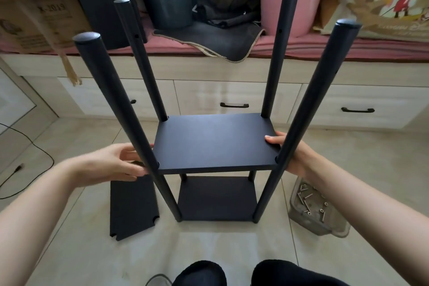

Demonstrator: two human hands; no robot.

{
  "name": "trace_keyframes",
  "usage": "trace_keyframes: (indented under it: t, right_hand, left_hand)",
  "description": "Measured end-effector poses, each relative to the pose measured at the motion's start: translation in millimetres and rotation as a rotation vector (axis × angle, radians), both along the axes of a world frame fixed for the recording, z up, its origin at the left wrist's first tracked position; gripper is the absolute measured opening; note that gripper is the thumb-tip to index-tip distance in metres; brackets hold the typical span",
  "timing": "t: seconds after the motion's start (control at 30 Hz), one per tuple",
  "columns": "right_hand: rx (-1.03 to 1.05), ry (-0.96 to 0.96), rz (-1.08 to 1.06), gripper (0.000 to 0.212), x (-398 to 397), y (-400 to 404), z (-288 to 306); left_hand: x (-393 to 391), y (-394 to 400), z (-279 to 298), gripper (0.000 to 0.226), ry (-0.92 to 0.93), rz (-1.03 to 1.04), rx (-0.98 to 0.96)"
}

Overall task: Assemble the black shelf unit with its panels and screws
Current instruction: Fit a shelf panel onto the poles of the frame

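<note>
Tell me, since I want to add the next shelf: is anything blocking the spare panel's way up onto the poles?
Nothing visible blocks it. The spare panel lies on the floor left of the frame, and the four poles stand bare above the middle shelf, which both the left hand and right hand grip.

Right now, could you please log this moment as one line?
stage: seating middle panel | left hand: gripping edge | right hand: gripping edge | spare panel: on floor
</note>
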State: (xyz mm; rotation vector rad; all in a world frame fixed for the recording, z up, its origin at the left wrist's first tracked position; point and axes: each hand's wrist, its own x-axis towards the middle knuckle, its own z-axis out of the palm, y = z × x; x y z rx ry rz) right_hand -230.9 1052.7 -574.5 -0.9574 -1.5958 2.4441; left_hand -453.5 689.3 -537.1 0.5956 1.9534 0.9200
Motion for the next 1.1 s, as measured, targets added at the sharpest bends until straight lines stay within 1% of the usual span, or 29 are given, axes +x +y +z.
trace_keyframes:
  t: [0.03, 0.07, 0.13, 0.17, 0.2, 0.27, 0.33, 0.37, 0.47, 0.5, 0.6, 0.77, 0.87, 1.0, 1.1]
  right_hand:
    - [-0.004, 0.009, -0.008, 0.057, -0.3, -0.4, -1.5]
    - [-0.009, 0.017, -0.012, 0.056, -0.5, -0.5, -2.8]
    - [-0.014, 0.027, -0.019, 0.052, -1.1, -0.3, -4.9]
    - [-0.019, 0.032, -0.023, 0.051, -1.2, -0.6, -5.4]
    - [-0.027, 0.040, -0.027, 0.050, -1.0, -1.0, -5.3]
    - [-0.044, 0.054, -0.035, 0.048, -0.7, -1.5, -4.7]
    - [-0.046, 0.058, -0.039, 0.047, -0.1, -2.2, -4.1]
    - [-0.043, 0.060, -0.043, 0.046, 0.1, -2.8, -4.4]
    - [-0.019, 0.056, -0.077, 0.037, 0.0, -5.4, -5.6]
    - [-0.011, 0.045, -0.100, 0.036, -0.3, -7.1, -5.5]
    - [0.008, 0.008, -0.161, 0.037, -1.3, -13.0, -3.3]
    - [-0.001, -0.017, -0.220, 0.041, 1.1, -19.0, 0.2]
    - [-0.013, -0.017, -0.240, 0.039, 0.3, -22.1, 0.2]
    - [-0.024, 0.008, -0.276, 0.039, -6.8, -26.3, -2.5]
    - [-0.034, 0.015, -0.293, 0.038, -9.9, -28.4, -3.0]
  left_hand:
    - [-10.5, 1.0, 0.0, 0.056, -0.025, 0.040, 0.039]
    - [-20.8, 4.1, -1.1, 0.051, 0.001, 0.128, 0.108]
    - [-38.7, 18.0, -6.8, 0.045, 0.071, 0.352, 0.279]
    - [-44.0, 28.4, -9.7, 0.047, 0.058, 0.405, 0.348]
    - [-46.6, 39.7, -11.9, 0.052, 0.031, 0.395, 0.384]
    - [-47.1, 63.1, -16.4, 0.069, 0.008, 0.303, 0.368]
    - [-47.6, 80.7, -24.9, 0.082, 0.036, 0.280, 0.329]
    - [-47.3, 86.5, -30.4, 0.081, 0.045, 0.294, 0.334]
    - [-41.1, 91.6, -44.3, 0.058, 0.052, 0.319, 0.359]
    - [-38.6, 91.3, -46.9, 0.055, 0.064, 0.327, 0.345]
    - [-33.1, 92.2, -48.8, 0.051, 0.178, 0.369, 0.308]
    - [-26.0, 98.5, -47.4, 0.041, 0.327, 0.453, 0.337]
    - [-28.7, 102.1, -48.8, 0.035, 0.392, 0.445, 0.336]
    - [-38.8, 106.9, -42.4, 0.033, 0.390, 0.378, 0.272]
    - [-44.2, 108.7, -40.0, 0.029, 0.254, 0.400, 0.310]
